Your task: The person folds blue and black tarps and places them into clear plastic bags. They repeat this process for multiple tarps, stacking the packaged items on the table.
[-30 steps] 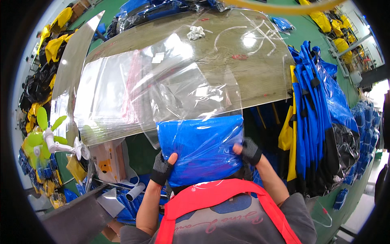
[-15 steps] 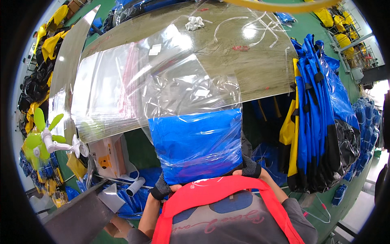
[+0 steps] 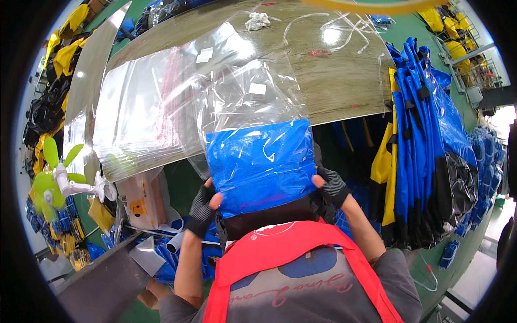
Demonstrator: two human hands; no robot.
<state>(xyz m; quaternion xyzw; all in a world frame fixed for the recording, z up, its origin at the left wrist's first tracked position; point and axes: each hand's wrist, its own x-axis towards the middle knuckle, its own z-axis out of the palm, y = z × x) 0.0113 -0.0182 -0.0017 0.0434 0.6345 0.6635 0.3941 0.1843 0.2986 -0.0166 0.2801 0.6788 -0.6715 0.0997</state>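
A folded blue sheet of shiny material (image 3: 261,156) lies partly inside a clear plastic bag (image 3: 237,105), in front of my chest at the table's near edge. Below its blue part, a black section (image 3: 269,218) shows outside the bag. My left hand (image 3: 203,210), in a dark fingerless glove, grips the left edge with the thumb in front. On the right edge, my gloved right hand (image 3: 331,185) pinches with its thumb at the front and fingers partly hidden behind. The bag's upper end rests flat on the table.
A stack of clear plastic bags (image 3: 134,113) covers the left of the table (image 3: 344,81). Blue, yellow and black pieces (image 3: 420,145) hang at the right. A green fan (image 3: 54,183) is clipped at the left. Plastic strips (image 3: 344,32) and a crumpled white wad (image 3: 257,21) lie farther back.
Both hands have moved up the sides and away from my body. The blue piece has shifted away from me, and its black section now shows below.
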